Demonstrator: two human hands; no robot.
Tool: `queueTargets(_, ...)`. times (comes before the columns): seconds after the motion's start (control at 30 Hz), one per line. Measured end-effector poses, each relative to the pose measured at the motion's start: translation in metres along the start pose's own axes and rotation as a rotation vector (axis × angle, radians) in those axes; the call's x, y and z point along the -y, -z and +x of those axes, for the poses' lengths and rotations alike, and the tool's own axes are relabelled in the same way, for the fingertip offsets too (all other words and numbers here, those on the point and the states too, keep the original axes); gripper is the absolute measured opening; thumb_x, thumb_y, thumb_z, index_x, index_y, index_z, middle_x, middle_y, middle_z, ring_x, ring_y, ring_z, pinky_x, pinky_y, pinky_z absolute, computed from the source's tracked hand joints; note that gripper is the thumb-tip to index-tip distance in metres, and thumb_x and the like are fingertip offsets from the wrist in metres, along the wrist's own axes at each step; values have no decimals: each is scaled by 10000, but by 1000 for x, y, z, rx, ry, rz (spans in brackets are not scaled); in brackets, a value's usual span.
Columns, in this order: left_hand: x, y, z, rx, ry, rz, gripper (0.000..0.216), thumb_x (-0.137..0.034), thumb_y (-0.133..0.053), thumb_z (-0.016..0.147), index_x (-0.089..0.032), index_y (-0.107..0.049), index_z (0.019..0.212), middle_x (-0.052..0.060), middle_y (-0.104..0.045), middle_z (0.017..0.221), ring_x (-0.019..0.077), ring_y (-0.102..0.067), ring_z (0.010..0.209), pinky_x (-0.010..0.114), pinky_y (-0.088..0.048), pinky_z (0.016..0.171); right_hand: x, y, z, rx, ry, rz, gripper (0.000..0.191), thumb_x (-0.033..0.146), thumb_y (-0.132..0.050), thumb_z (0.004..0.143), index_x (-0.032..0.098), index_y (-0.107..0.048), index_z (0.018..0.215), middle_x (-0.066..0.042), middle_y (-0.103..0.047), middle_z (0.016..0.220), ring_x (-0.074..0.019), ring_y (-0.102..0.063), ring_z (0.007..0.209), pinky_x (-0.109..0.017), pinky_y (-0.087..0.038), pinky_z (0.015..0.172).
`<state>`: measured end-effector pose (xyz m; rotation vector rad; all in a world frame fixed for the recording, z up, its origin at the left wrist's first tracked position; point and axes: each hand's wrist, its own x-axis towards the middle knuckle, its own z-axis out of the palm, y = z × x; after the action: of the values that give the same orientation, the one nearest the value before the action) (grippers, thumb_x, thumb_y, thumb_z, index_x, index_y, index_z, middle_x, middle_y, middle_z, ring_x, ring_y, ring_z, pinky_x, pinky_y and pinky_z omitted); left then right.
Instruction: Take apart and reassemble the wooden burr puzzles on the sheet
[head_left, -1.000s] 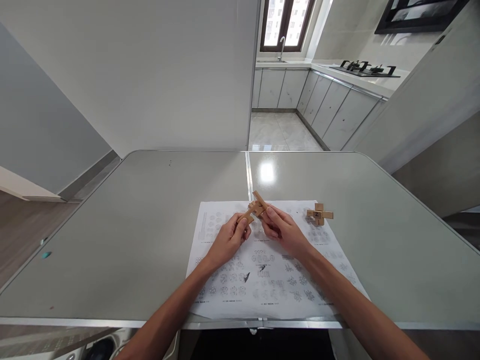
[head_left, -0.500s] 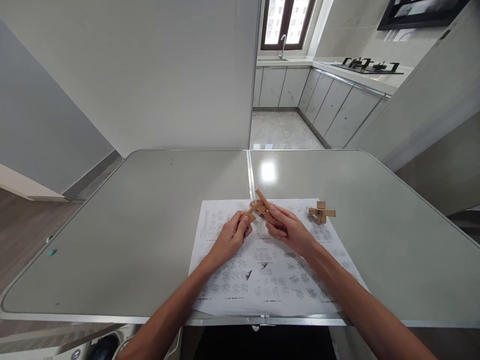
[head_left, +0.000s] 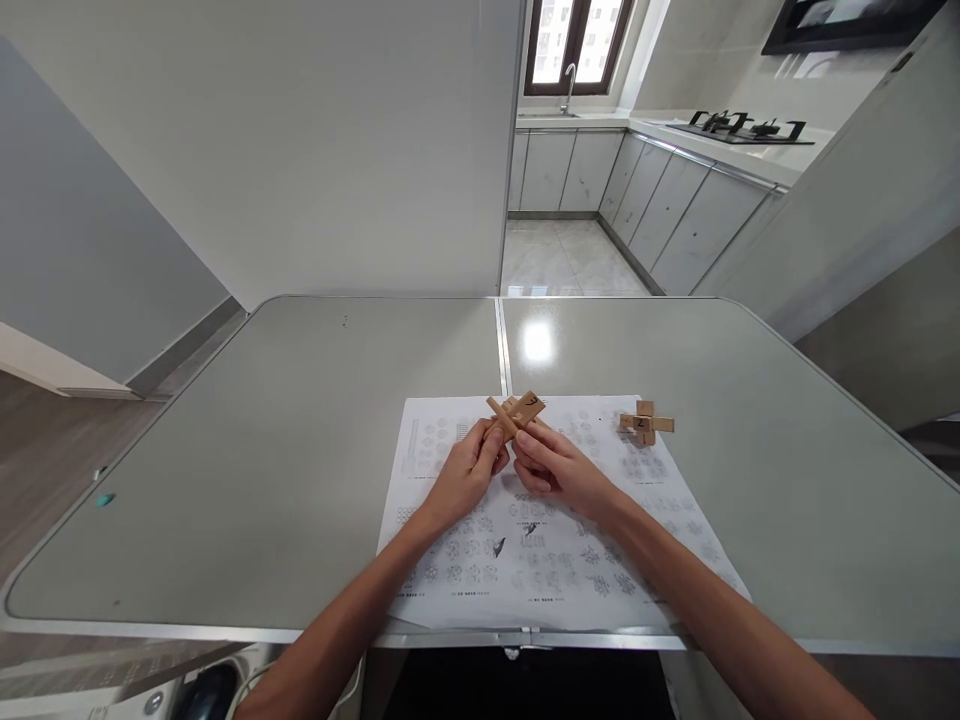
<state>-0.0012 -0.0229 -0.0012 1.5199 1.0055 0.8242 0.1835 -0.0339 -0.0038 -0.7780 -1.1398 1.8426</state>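
Observation:
Between my hands, above the printed sheet [head_left: 480,520], are several interlocking wooden puzzle pieces [head_left: 527,406], one with a dark mark on its face. My left hand [head_left: 474,462] is closed, thumb and fingers pinching the left side of the pieces. My right hand [head_left: 553,462] pinches the lower right side, where a thin piece slants up to the left. The fingers partly hide how the pieces fit together. To the right, on the sheet's edge, sits a cross-shaped wooden puzzle [head_left: 643,423] with a black mark on its middle.
The sheet, covered in small diagrams, lies on a grey folding table [head_left: 247,480] with a metal rim and a centre seam. A small teal object [head_left: 105,500] lies near the table's left edge. Beyond stand a wall and a kitchen counter with a stove [head_left: 739,128].
My right hand has moved slightly left and down, closer to my left hand. The thin piece now slants across the others toward the upper left, and the marked face shows.

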Motion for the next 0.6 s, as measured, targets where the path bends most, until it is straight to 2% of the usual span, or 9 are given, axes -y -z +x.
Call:
queueTargets(0.1, 0, 0, -1, 9, 0, 11, 367, -551, -389, 1097, -220, -489, 971, -35, -486, 743, 134, -393, 629, 275, -356, 601, -1, 2, -1, 23, 35, -81, 497, 534, -597, 1051, 229, -569, 1443, 107, -364, 595, -96, -319, 464, -254, -281, 461)
queueTargets(0.17, 0, 1, -1, 12, -11, 10, 357, -544, -392, 1098, -222, -486, 974, -34, -471, 748, 137, -391, 634, 280, -360, 606, -1, 3, -2, 40, 49, -127, 505, 519, -577, 1066, 218, -551, 1471, 110, -382, 562, -97, -309, 453, -256, -284, 459)
queueTargets(0.33, -1, 0, 0, 15, -29, -2, 354, -545, -405, 1093, -216, -528, 1043, -38, -447, 744, 142, -396, 639, 287, -366, 615, -1, 3, -2, 53, 54, -179, 449, 509, -566, 1074, 205, -589, 1403, 107, -409, 526, -93, -310, 434, -258, -285, 448)
queueTargets(0.6, -2, 0, 0, -14, -4, -43, 396, -573, -439, 1078, -203, -557, 998, -41, -481, 713, 126, -385, 606, 272, -339, 587, -5, 3, 0, 51, 56, -140, 372, 526, -566, 1070, 219, -607, 1275, 114, -388, 555, -89, -336, 433, -247, -319, 449)
